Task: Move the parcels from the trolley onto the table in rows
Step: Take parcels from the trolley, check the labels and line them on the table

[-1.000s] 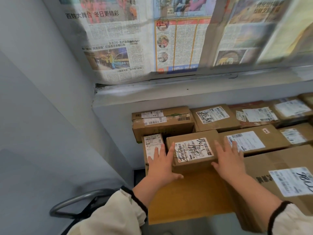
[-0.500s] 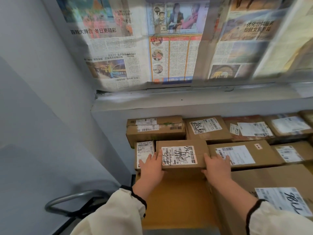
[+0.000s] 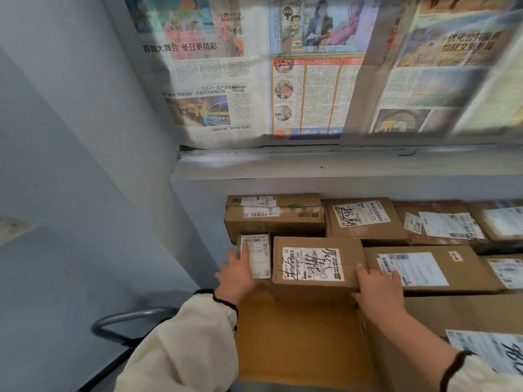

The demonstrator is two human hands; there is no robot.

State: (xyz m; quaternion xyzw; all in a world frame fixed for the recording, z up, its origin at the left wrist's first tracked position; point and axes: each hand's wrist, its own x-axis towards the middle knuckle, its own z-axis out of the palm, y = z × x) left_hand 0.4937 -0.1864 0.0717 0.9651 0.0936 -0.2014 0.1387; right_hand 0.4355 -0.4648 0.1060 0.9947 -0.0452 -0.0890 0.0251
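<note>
At centre frame I have a labelled parcel on the table, in the second row. My right hand presses flat, fingers spread, against its right edge. My left hand lies open on the narrow parcel just left of it, gripping nothing.
</note>
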